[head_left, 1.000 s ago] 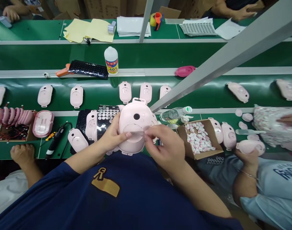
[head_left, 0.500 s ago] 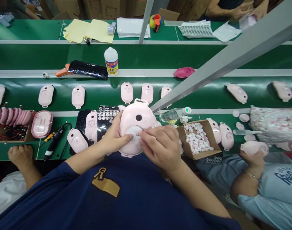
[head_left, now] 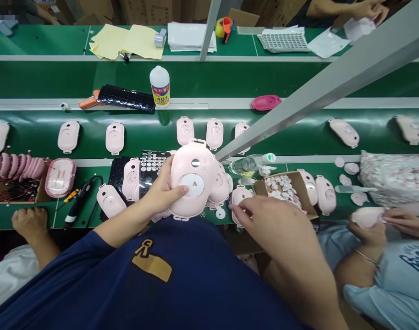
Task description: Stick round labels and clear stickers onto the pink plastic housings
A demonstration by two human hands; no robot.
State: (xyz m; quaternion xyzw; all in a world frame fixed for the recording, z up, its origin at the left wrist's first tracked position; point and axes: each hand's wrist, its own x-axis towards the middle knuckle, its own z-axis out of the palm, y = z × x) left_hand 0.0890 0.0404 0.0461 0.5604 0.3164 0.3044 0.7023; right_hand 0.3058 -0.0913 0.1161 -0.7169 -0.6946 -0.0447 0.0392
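My left hand [head_left: 170, 190] grips a pink plastic casing [head_left: 195, 158] by its left side, thumb pressed on the face. A round white disc [head_left: 193, 185] with a small dark triangle sits in its lower part; a shiny dark oval window is above. My right hand [head_left: 250, 211] is apart from this casing, over the table edge beside another pink casing [head_left: 239, 195]. Its fingertips are curled together; anything between them is hidden or too small to name. Behind the held casing, further pink casings [head_left: 219, 185] show in part. A loose white disc [head_left: 220, 213] lies close by.
Pink casings [head_left: 115, 138] lie along the green belt [head_left: 144, 133]. A cardboard box [head_left: 304, 197] of small white pieces and a clear bottle [head_left: 247, 164] are on the right. A slanted grey post [head_left: 299, 91] crosses above. Co-workers' hands [head_left: 374, 229] are at both sides.
My right hand has left the held casing and moved right, uncovering the white disc. The casing tilted slightly. Casings on the belt shifted right. A co-worker at right brought a second hand to their casing.
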